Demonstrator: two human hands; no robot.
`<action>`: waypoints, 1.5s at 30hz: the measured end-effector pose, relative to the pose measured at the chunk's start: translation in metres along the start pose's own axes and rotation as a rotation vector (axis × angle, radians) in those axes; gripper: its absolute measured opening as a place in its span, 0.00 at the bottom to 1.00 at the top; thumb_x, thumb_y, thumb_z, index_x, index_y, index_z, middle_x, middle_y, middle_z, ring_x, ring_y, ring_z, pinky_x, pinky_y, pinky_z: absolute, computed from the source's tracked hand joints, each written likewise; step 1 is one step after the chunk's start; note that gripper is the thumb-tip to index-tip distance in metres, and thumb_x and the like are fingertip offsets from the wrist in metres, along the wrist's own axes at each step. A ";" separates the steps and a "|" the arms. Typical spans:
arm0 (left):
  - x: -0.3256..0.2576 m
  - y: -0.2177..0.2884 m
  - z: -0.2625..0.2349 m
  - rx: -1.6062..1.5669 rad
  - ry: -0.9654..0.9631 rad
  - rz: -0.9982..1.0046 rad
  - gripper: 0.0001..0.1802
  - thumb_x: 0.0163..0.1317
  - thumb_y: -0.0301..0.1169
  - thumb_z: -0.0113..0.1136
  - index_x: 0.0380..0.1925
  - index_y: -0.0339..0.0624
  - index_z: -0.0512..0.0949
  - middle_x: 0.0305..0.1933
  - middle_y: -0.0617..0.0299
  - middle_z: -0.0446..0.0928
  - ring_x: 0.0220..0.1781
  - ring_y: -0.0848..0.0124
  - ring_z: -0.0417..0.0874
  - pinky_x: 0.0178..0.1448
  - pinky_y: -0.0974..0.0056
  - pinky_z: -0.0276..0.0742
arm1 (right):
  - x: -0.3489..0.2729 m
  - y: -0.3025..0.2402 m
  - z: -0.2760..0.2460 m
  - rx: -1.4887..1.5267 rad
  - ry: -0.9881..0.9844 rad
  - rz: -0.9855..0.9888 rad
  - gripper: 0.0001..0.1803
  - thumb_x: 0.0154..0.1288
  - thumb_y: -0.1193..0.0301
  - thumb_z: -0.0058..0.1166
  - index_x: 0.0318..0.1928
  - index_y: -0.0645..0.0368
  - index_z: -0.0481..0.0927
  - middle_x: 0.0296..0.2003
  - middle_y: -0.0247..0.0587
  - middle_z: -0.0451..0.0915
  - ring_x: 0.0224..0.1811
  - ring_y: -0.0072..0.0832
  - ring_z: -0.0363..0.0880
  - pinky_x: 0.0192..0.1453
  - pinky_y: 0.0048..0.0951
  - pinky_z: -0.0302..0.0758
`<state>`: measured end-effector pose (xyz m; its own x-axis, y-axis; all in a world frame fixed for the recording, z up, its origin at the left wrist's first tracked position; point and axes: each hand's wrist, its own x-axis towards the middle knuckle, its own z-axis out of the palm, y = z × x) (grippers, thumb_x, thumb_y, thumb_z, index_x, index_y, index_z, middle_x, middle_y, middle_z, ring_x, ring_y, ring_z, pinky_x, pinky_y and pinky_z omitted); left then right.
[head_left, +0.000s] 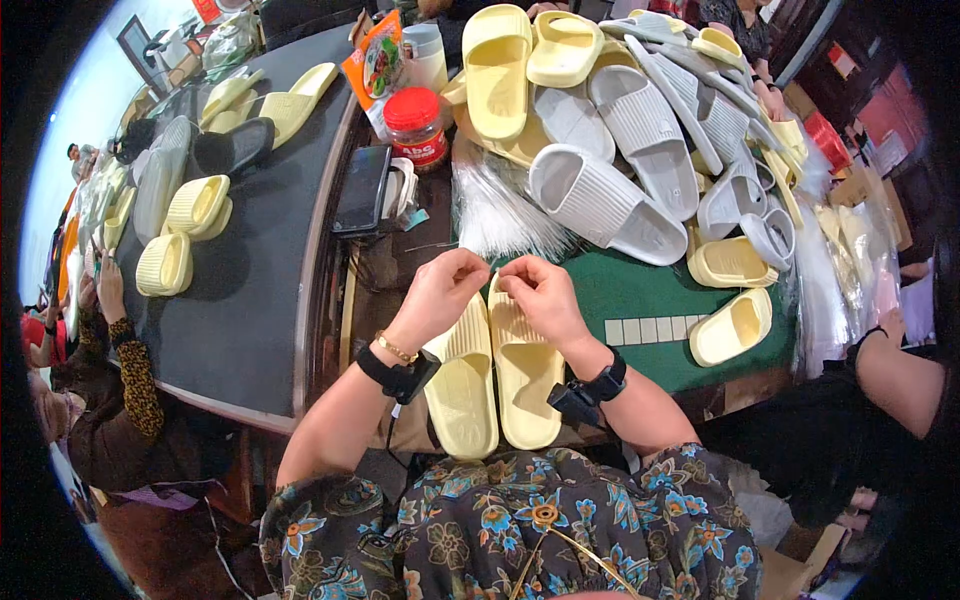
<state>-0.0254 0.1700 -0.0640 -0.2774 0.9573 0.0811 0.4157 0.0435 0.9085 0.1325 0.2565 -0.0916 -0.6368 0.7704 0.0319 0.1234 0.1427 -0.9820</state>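
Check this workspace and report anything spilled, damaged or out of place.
Nothing obvious is spilled or damaged. The dark-grey slide slipper on the long flat black surface looks odd by colour among pale-yellow ribbed slippers and light-grey ones.

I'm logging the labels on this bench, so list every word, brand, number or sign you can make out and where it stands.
I won't copy out printed wording; here is where it stands:
Red-lidded jar: large pale lettering on a red label.
Orange packet: print too small to read.
Grey slipper: small insole mark, too blurred.
Nearest yellow slippers: none visible.
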 end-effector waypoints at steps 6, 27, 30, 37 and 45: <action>-0.007 -0.006 -0.006 -0.004 -0.008 -0.113 0.07 0.61 0.27 0.57 0.33 0.32 0.76 0.27 0.56 0.79 0.29 0.74 0.78 0.37 0.67 0.74 | -0.001 0.003 0.000 0.234 0.058 0.079 0.06 0.65 0.74 0.54 0.37 0.66 0.79 0.28 0.33 0.81 0.30 0.16 0.78 0.36 0.20 0.74; -0.009 0.008 -0.006 0.064 0.022 0.055 0.06 0.61 0.26 0.60 0.33 0.33 0.79 0.26 0.60 0.78 0.26 0.79 0.74 0.32 0.70 0.72 | -0.004 0.001 -0.003 0.270 -0.009 0.055 0.08 0.69 0.73 0.49 0.37 0.63 0.79 0.29 0.31 0.81 0.32 0.15 0.77 0.37 0.19 0.72; -0.009 0.007 -0.006 0.064 0.012 0.050 0.06 0.61 0.26 0.60 0.33 0.33 0.79 0.26 0.59 0.78 0.26 0.78 0.75 0.32 0.69 0.72 | -0.004 0.003 -0.004 0.277 -0.013 0.058 0.08 0.69 0.73 0.49 0.36 0.63 0.79 0.29 0.31 0.81 0.32 0.15 0.76 0.37 0.19 0.72; -0.008 0.006 -0.006 0.113 0.002 0.093 0.05 0.59 0.25 0.60 0.33 0.33 0.79 0.28 0.57 0.78 0.29 0.73 0.78 0.34 0.67 0.74 | -0.006 -0.001 -0.005 0.307 -0.048 0.050 0.07 0.68 0.73 0.50 0.36 0.64 0.79 0.29 0.31 0.81 0.32 0.15 0.77 0.37 0.19 0.72; -0.007 0.006 -0.006 0.104 -0.001 0.083 0.05 0.59 0.25 0.61 0.32 0.33 0.79 0.28 0.56 0.78 0.28 0.71 0.79 0.34 0.66 0.74 | -0.005 0.001 -0.008 0.345 -0.028 0.068 0.08 0.68 0.73 0.51 0.36 0.64 0.79 0.29 0.32 0.81 0.31 0.16 0.77 0.38 0.20 0.73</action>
<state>-0.0265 0.1622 -0.0567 -0.2375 0.9592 0.1535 0.5250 -0.0062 0.8511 0.1419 0.2577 -0.0917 -0.6571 0.7530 -0.0359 -0.0953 -0.1302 -0.9869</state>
